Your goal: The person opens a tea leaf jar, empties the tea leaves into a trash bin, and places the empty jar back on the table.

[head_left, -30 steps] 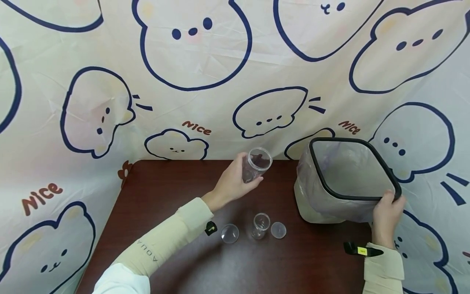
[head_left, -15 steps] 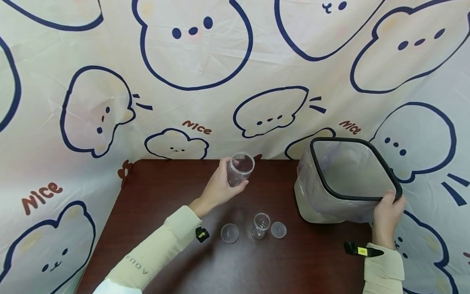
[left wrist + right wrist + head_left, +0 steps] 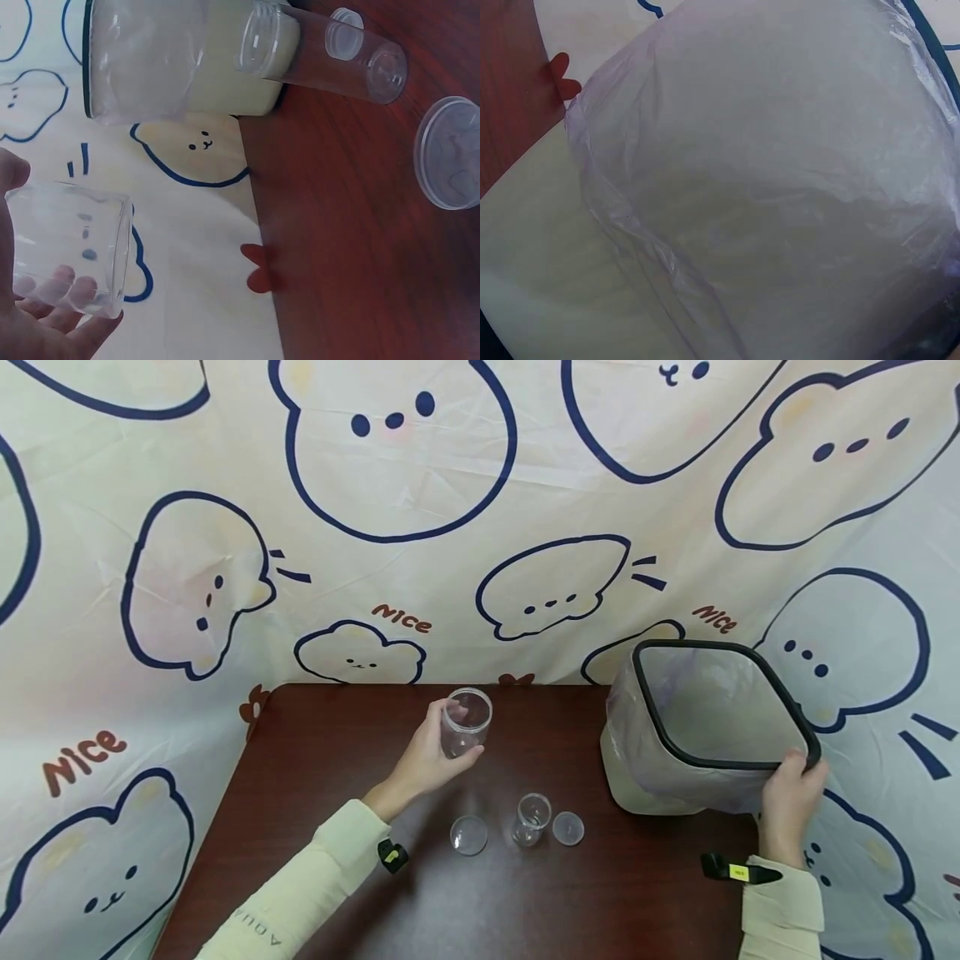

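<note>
My left hand (image 3: 425, 756) grips a clear plastic jar (image 3: 467, 724) without a lid, held above the far part of the table. In the left wrist view the fingers curl round the clear jar (image 3: 71, 247), and nothing shows inside it. At the right, my right hand (image 3: 795, 802) holds the black rim of a trash can (image 3: 652, 777) lined with a thin translucent bag. That bag (image 3: 765, 150) fills most of the right wrist view, where the hand is hidden. A smaller, narrower clear jar (image 3: 531, 821) stands open on the table between two round lids.
The larger clear lid (image 3: 468, 835) lies left of the narrow jar, the smaller lid (image 3: 568, 828) right of it. The dark brown table (image 3: 600, 902) meets a cartoon-print cloth (image 3: 450, 568) along its back and sides.
My left hand has moved left and a little nearer with the clear jar, away from the trash can. The right hand stays on the can's rim.
</note>
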A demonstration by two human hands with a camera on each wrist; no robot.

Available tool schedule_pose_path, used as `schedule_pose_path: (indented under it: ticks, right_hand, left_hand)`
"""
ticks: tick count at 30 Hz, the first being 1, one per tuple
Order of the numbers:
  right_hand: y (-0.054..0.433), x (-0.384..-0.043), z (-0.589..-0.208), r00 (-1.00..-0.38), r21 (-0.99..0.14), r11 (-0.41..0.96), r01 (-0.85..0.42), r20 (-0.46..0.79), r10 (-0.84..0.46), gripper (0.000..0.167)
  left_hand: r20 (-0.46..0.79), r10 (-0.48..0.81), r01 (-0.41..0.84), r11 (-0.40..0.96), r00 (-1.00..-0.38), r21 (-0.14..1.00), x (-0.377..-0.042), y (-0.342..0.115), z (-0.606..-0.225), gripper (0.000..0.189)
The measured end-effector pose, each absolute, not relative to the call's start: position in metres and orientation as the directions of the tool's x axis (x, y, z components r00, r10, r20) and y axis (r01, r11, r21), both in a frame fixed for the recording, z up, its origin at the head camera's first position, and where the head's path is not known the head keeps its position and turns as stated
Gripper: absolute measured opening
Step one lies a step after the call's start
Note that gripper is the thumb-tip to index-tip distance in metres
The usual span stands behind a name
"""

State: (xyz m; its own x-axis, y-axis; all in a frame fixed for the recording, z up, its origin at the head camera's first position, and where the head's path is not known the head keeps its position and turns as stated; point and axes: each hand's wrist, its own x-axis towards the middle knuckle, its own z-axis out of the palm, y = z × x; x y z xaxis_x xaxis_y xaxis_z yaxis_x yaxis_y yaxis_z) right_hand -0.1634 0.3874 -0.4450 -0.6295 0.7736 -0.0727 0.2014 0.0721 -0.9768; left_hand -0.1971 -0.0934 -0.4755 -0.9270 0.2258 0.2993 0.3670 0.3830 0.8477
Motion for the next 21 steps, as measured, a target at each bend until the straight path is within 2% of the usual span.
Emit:
schedule_pose_path:
  ticks: [10, 21]
  right_hand:
    - [0.387, -0.165, -0.443, -0.628, -0.976, 0.066, 0.209, -0.082, 0.774, 0.030]
    - [0.388, -0.163, -0.445, -0.642, -0.975, 0.056, 0.213, -0.096, 0.761, 0.033]
  left_hand:
    - [0.302, 0.178, 0.349, 0.393, -0.937, 0.851, -0.187, -0.109, -0.495, 0.074]
    - [0.282, 0.115, 0.305, 0.385, -0.952, 0.871, -0.172, -0.122, -0.522, 0.071]
